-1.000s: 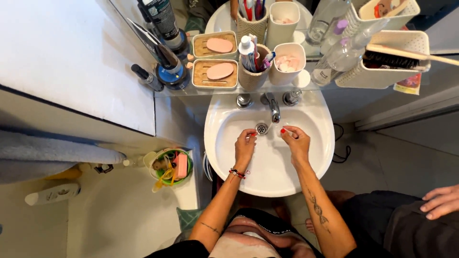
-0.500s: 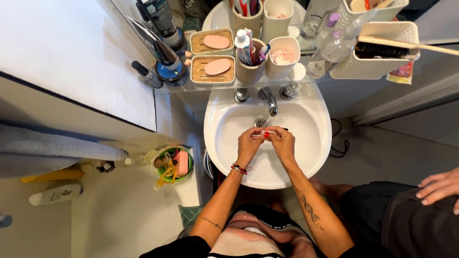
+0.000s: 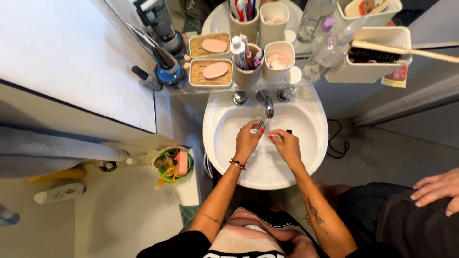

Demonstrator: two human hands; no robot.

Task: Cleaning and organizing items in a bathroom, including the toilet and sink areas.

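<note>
Both my hands are over the white sink point(image 3: 311, 143), just below the chrome tap point(image 3: 267, 106). My left hand point(image 3: 247, 142) pinches a small pale object point(image 3: 257, 127) under the spout, near the drain. My right hand point(image 3: 287, 145) is a few centimetres to its right, its fingers curled, with a small dark object point(image 3: 289, 131) at its fingertips. What the two small things are is too fine to tell. A beaded bracelet is on my left wrist.
A glass shelf behind the tap carries a soap dish point(image 3: 211, 72), a cup of toothbrushes point(image 3: 246, 71), a white cup point(image 3: 278, 64), bottles and a white basket with a brush point(image 3: 368, 62). A green tub point(image 3: 173, 165) stands at the left. Another person's hand point(image 3: 432, 191) rests at the right.
My hands were apart, joined on a thin white stick half a second ago, and have parted again. The left hand has moved up under the spout.
</note>
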